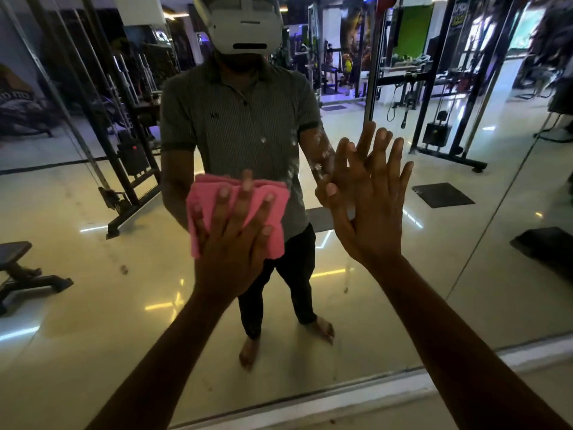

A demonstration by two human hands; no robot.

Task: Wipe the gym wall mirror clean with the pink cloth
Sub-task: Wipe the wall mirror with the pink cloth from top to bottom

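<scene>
My left hand (231, 240), fingers spread, presses the folded pink cloth (237, 212) flat vs the mirror (465, 243), approx chest height in the reflection. My right hand (373, 209), fingers spread, lies flat on glass just beside cloth, w/ white smears (319, 156) above.

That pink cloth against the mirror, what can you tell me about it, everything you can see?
The pink cloth is a soft, plain fabric, bright pink, folded into a thick, roughly square pad with layered edges showing along its top. It lies flat against the mirror, about chest height in the reflection. The left hand presses it there with straight, spread fingers laid across its middle, hiding much of it. Its reflection sits directly behind it. The right hand does not touch it.
</scene>
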